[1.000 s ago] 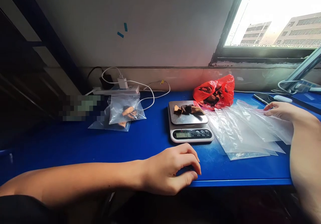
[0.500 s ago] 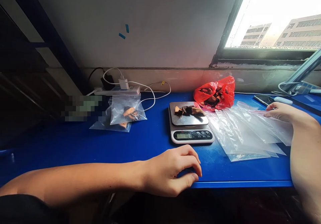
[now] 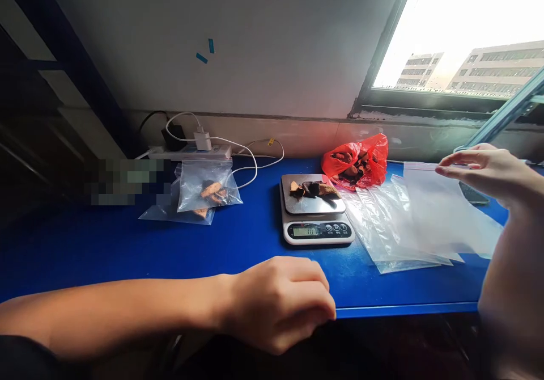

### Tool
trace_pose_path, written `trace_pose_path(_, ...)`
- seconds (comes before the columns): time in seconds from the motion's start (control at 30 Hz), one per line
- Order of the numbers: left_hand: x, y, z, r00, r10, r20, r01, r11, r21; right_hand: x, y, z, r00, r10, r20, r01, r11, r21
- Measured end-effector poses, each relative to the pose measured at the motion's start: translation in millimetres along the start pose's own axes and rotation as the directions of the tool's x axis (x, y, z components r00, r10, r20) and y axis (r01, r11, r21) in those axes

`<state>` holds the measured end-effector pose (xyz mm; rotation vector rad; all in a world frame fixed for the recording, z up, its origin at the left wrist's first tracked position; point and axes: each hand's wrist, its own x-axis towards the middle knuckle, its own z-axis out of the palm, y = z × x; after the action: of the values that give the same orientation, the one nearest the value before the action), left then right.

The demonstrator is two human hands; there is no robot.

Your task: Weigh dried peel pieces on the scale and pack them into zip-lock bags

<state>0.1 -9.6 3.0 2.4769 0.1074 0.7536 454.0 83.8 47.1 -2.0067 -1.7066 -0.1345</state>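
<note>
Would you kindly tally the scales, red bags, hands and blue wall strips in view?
Scale: 1
Red bag: 1
Hands: 2, left hand and right hand
Blue strips: 2
Total: 6

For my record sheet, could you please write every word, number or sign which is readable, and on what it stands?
"107", seemingly, decimal point unclear: scale display.
"M": middle button.
"T": right button.
Power sign: left button.
Too small: red print above the display, characters under the buttons.
</note>
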Motion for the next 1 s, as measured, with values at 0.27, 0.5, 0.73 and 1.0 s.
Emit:
trace_pose_path(0.27,-10,-18,-30,0.952,0.13,-0.277,-0.12,0.991,0.054,-93,-176,6,0.652,-0.752,-0.094,0.649,0.49,0.583)
trace_pose_path(0.5,-22,-55,-49,0.853,-0.415,-0.316,0.362,0.907,-0.216,-125,-247,83,0.643,-0.766,0.022,0.483,0.428,0.764)
trace_pose_path(0.73,-18,-45,-47,0.885,-0.448,-0.128,0.375,0.848,-0.374,-135,-241,77,0.682,-0.73,-0.042,0.51,0.434,0.743)
trace_pose_path(1.0,-5,-41,-49,0.91,-0.412,-0.041,0.346,0.811,-0.471,-127,-239,71,0.616,-0.786,0.044,0.413,0.37,0.832)
